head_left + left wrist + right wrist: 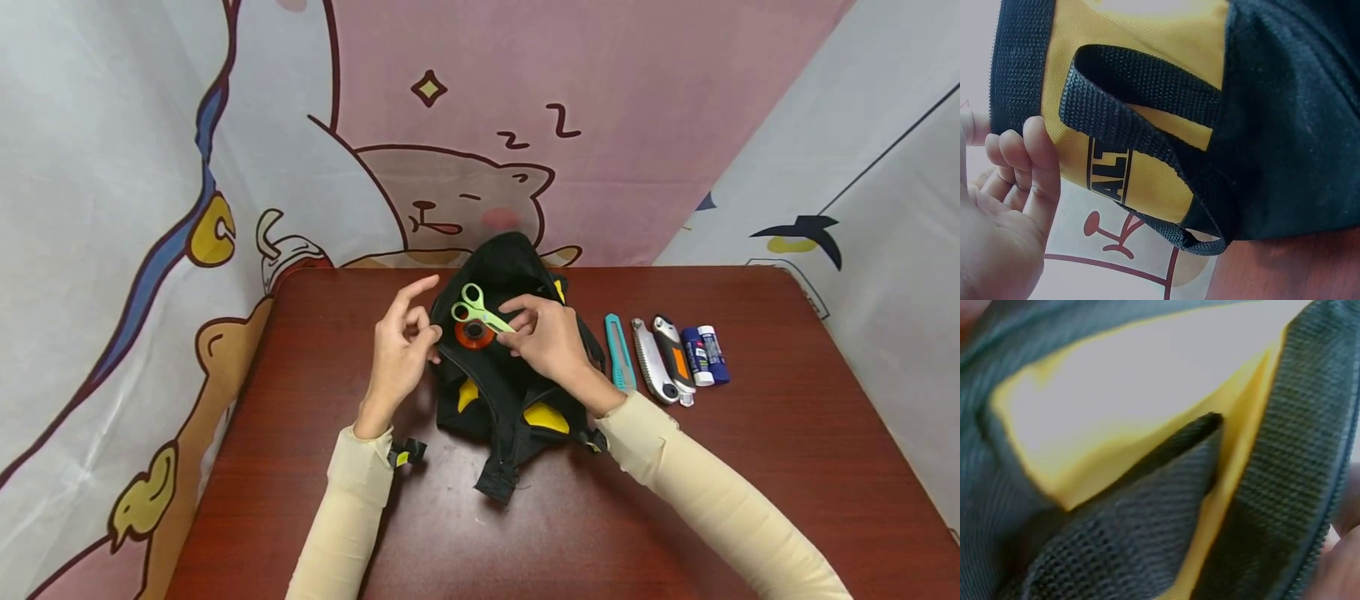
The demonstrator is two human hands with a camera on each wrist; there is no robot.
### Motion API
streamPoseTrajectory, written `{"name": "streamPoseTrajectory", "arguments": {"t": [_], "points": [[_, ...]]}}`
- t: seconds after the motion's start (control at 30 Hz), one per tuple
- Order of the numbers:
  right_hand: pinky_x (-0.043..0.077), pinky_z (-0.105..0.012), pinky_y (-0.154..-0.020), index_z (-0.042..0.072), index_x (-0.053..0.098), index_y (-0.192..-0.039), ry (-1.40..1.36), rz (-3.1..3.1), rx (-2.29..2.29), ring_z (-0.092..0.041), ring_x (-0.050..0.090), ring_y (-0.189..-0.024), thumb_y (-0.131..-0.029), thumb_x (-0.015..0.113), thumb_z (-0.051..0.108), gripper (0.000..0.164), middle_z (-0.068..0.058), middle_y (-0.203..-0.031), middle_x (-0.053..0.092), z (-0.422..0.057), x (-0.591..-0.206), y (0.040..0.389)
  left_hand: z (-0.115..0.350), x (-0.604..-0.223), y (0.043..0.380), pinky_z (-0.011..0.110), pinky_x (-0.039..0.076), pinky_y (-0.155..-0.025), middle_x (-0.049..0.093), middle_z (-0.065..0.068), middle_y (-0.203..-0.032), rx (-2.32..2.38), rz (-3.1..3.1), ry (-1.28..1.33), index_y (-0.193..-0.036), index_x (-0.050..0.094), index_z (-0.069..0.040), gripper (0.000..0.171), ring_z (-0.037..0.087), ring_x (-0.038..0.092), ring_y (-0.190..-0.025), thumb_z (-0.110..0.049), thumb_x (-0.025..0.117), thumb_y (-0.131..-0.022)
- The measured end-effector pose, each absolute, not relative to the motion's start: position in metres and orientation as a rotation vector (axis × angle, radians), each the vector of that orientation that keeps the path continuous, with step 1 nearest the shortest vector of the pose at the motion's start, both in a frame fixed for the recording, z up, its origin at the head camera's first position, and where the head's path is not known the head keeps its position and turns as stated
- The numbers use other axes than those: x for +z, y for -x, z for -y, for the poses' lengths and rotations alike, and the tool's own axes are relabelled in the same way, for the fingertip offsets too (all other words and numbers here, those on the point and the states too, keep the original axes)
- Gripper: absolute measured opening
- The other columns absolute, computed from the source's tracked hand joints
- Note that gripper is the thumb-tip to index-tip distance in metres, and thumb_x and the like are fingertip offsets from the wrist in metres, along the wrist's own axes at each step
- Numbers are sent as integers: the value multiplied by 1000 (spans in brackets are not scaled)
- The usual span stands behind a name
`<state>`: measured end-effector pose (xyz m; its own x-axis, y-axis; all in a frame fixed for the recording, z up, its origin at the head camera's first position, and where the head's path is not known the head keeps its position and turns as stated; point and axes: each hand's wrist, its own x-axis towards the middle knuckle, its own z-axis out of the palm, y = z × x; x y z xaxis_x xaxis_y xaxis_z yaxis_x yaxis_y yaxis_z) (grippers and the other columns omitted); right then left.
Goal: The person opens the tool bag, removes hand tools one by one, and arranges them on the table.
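Note:
A black and yellow fabric bag (510,267) lies on the table with its mouth spread apart. My left hand (397,350) pinches the bag's left edge between thumb and curled fingers, the index finger sticking out. Over the opening, my right hand (551,337) holds small light-green scissors (486,317) by the blade end, finger loops pointing to the back left. An orange tape roll (463,340) shows below the scissors, inside the bag. The left wrist view shows the yellow side panel (1147,31) and a black webbing loop (1116,122). In the right wrist view the bag's folds hide the scissors.
Right of the bag lie a teal box cutter (617,354), a silver tool with a toothed edge (651,362), a grey and orange tool (667,342) and two glue sticks (696,357). A black strap (497,479) extends toward the front. Cartoon-printed cloth (615,100) hangs behind the table.

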<state>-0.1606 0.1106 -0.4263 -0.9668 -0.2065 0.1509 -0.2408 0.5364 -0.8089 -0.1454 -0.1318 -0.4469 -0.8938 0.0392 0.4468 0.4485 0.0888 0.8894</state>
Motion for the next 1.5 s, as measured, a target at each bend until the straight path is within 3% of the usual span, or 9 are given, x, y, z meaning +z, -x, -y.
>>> {"name": "streamPoseTrajectory", "arguments": {"t": [0.27,0.57,0.7,0.8,1.07,1.33,1.5], "points": [[65,-28,-60,1,81,-125,-291,2609,1570,-15,76,-63,-88,91,0,38,-12,-92,80,-122,-413,148,131,-447,145,33,59,-46,46,2,-64,-1863,2066,502,-155,64,-17,71,28,59,-46,14,60,-90],[68,-42,-62,-4,80,-122,-197,2362,1808,-8,73,-68,-87,87,-11,37,-25,-92,77,-136,-402,137,132,-447,145,31,59,-46,45,1,-64,-1857,2065,486,-154,64,-15,70,24,57,-46,14,60,-90],[68,-36,-61,-5,79,-122,-179,2278,1831,-7,72,-70,-86,87,-13,38,-27,-92,76,-142,-403,131,132,-447,145,29,59,-47,45,1,-65,-1854,2066,487,-154,64,-15,70,19,57,-46,13,60,-91],[67,-33,-60,-7,78,-122,-162,2203,1866,-8,72,-70,-86,86,-15,38,-24,-90,75,-146,-403,126,132,-447,144,28,59,-47,45,2,-65,-1854,2069,495,-155,64,-16,70,18,57,-46,13,60,-91],[67,-31,-61,-9,77,-123,-128,2104,1863,-10,72,-69,-86,86,-15,39,0,-86,76,-161,-408,120,132,-448,145,28,59,-47,46,2,-65,-1850,2073,488,-155,63,-15,70,18,57,-46,13,60,-91],[67,-28,-63,-19,72,-122,-72,1964,1930,-10,72,-72,-86,80,-23,37,0,-84,77,-179,-414,114,131,-446,145,29,59,-47,46,2,-65,-1845,2075,502,-155,63,-16,70,19,57,-47,12,60,-92],[66,-22,-67,-12,77,-120,6,1989,1864,-7,75,-66,-90,81,-16,31,3,-85,78,-196,-417,110,131,-448,145,28,59,-48,46,2,-65,-1842,2074,504,-156,63,-15,69,17,57,-47,12,60,-92]]}}
